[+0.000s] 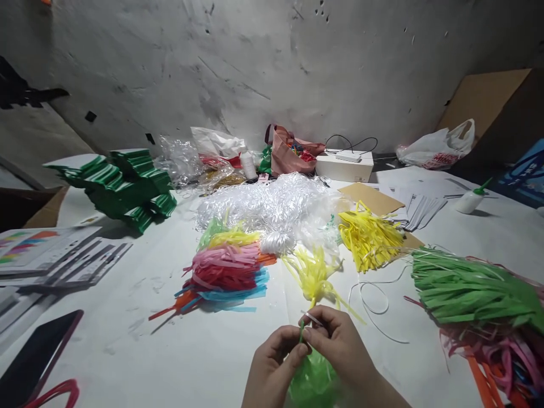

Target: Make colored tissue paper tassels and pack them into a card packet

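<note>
In the head view, my left hand [281, 358] and my right hand [335, 343] meet at the near middle of the table. Both pinch the narrow twisted top of a green plastic tassel [312, 381], whose loose strips hang below between my wrists. A short white string end sticks out by my right fingers. Just beyond my fingertips lies a yellow tassel [313, 272] with its strips spread out. To the left are stacked pink, red, blue and orange tassels [225, 269]. A thin white string [376, 311] curls on the table to the right.
A heap of white strips [272, 201] fills the table's middle. Yellow strips [369, 235] and green strips [471, 286] lie right, near a glue bottle [470, 201]. Green folded paper shapes [127, 187], printed sheets [63, 255] and a phone [38, 354] lie left. A pink bag [291, 153] stands behind.
</note>
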Demonstrator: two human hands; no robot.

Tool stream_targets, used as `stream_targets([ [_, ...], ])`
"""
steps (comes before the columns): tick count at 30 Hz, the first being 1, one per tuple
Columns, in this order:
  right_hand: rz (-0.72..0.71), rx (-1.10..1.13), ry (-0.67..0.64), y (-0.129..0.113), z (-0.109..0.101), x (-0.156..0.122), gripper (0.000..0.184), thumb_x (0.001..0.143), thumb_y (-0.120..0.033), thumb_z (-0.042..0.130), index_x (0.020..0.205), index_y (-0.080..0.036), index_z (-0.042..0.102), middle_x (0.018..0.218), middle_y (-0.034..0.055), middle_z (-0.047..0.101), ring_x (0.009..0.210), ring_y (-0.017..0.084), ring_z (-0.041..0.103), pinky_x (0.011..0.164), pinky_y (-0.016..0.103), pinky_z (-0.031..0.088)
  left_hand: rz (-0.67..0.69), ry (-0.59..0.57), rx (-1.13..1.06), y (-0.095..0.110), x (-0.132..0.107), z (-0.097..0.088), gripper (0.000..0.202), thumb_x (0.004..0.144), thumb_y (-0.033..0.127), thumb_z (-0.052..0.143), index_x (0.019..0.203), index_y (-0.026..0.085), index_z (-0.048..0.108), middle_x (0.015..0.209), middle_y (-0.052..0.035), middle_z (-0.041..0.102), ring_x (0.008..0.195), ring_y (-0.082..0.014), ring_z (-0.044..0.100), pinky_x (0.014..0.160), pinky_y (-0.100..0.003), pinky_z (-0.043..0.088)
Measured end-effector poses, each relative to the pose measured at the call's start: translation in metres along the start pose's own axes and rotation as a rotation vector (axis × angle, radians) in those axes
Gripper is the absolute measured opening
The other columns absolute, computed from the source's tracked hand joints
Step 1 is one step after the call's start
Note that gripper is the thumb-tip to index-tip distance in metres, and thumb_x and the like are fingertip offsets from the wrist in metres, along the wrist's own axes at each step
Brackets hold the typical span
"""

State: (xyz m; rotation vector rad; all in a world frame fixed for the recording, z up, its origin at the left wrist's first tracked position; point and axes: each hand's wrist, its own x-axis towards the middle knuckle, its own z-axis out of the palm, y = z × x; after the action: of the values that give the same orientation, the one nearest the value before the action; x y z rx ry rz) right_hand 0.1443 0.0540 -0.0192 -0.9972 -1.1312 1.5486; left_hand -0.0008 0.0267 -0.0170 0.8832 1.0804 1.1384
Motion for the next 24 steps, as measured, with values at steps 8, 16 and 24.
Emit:
stream_targets([
  [8,0.007,0.006,-0.009,0.005,0.000,-0.001,0.034,0.075,-0.049,0.078,0.082,-0.017,0.070,0.058,-0.0068,0.040,0.056,0.010,0.033,0.053,0.023,0.029,0.008,-0.004,0.094,-0.010,0.002,-0.009,0.030,0.072,0.045,0.083,0.088,0.021,0.079,0.090,-0.0094,0.080,0.087,-0.0286,0.072,0.083,-0.036,0.056],
  [16,0.048,0.073,-0.038,0.007,0.000,0.000,0.039,0.072,-0.053,0.080,0.077,-0.016,0.067,0.060,-0.0040,0.051,0.057,0.011,0.043,0.057,0.024,0.036,-0.040,-0.013,-0.014,-0.012,0.003,-0.008,0.030,0.067,0.044,0.087,0.082,0.020,0.080,0.083,-0.0075,0.080,0.079,-0.0254,0.071,0.078,-0.033,0.056],
  [24,0.085,0.140,-0.084,0.004,0.001,-0.001,0.043,0.070,-0.056,0.081,0.076,-0.016,0.066,0.054,-0.0049,0.050,0.050,0.008,0.041,0.049,0.022,0.030,-0.068,0.042,-0.166,-0.010,-0.003,0.002,0.030,0.063,0.044,0.090,0.073,0.019,0.078,0.067,-0.0026,0.074,0.067,-0.0189,0.066,0.071,-0.027,0.053],
])
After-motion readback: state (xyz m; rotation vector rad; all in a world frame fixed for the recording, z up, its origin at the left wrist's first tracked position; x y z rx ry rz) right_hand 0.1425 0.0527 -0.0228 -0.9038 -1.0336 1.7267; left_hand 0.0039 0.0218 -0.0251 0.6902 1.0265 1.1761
